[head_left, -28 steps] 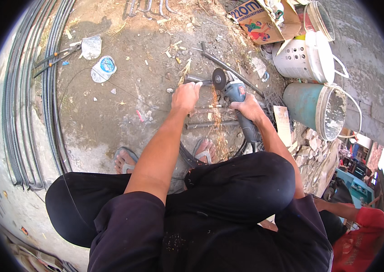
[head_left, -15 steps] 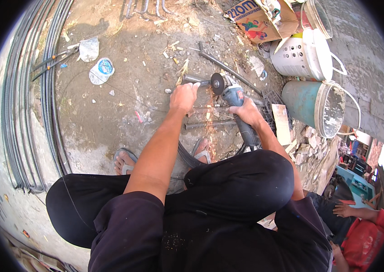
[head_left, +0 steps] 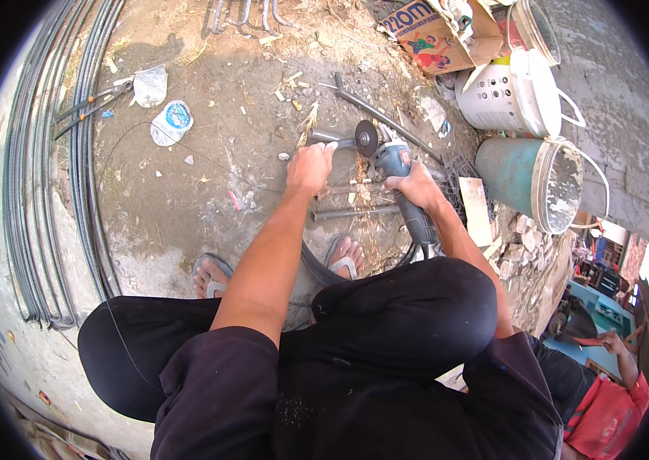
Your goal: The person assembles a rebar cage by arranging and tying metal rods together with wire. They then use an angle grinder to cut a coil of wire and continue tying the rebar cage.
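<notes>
My right hand is wrapped round the body of a blue-grey angle grinder. Its dark cutting disc faces left and touches or nearly touches a short grey metal pipe. On that pipe my left hand is closed, just left of the disc; its fingers partly hide the pipe. Orange sparks stream from the disc down past my sandalled foot. Another pipe lies on the ground below my hands.
A long pipe lies beyond the grinder. Buckets and a cardboard box stand at right. Bundled steel bars and a bolt cutter are at left. A person in red is at lower right.
My hands and the grinder hold nearly the same place; the disc has tilted slightly. The spark stream looks thinner. At lower right, the other person's arm has lifted.
</notes>
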`<move>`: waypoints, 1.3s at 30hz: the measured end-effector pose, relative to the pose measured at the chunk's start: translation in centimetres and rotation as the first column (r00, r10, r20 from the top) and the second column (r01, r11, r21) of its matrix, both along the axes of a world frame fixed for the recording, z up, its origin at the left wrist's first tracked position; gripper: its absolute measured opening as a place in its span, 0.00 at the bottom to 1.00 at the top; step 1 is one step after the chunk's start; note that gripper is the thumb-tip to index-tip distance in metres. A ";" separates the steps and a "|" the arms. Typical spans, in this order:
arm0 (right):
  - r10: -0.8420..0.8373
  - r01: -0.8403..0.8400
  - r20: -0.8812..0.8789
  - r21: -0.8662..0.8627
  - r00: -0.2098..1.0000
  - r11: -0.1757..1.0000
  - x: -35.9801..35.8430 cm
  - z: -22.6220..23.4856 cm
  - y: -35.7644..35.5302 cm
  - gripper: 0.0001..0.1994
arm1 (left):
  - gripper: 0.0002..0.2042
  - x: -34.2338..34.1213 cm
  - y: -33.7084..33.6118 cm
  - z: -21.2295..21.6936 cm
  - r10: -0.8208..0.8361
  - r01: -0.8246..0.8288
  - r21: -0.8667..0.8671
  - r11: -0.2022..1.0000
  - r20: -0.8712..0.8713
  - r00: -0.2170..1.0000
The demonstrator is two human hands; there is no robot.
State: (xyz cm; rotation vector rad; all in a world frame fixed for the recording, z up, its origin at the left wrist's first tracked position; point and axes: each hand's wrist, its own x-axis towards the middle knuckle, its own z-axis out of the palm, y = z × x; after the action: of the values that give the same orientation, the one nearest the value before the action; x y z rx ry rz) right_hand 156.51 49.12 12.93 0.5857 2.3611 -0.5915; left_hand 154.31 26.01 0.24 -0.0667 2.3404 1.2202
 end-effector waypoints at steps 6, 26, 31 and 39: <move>-0.001 0.001 -0.025 0.013 1.000 1.000 1.3 0.2 -0.3 0.32 | 0.24 0.2 -0.2 0.0 0.013 -0.013 0.009 1.000 -0.009 1.000; 0.063 -0.057 -0.073 0.091 0.995 0.994 1.5 -0.6 0.0 0.35 | 0.25 0.0 -0.2 -0.4 0.006 -0.006 0.003 1.000 0.017 1.000; 0.090 -0.084 -0.061 0.088 0.994 0.993 1.5 -0.2 -0.3 0.35 | 0.25 0.0 -0.2 -0.5 0.014 -0.014 0.004 1.000 0.028 1.000; 0.074 -0.069 -0.037 0.107 0.997 0.992 0.6 0.8 -1.1 0.34 | 0.24 -0.2 0.0 -0.3 0.013 -0.013 0.026 1.000 0.006 1.000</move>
State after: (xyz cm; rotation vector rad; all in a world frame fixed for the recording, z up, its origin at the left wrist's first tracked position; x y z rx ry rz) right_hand 157.07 48.01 13.74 0.5373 2.4529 -0.4532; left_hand 154.13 26.01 -0.09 -0.0766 2.3224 1.2547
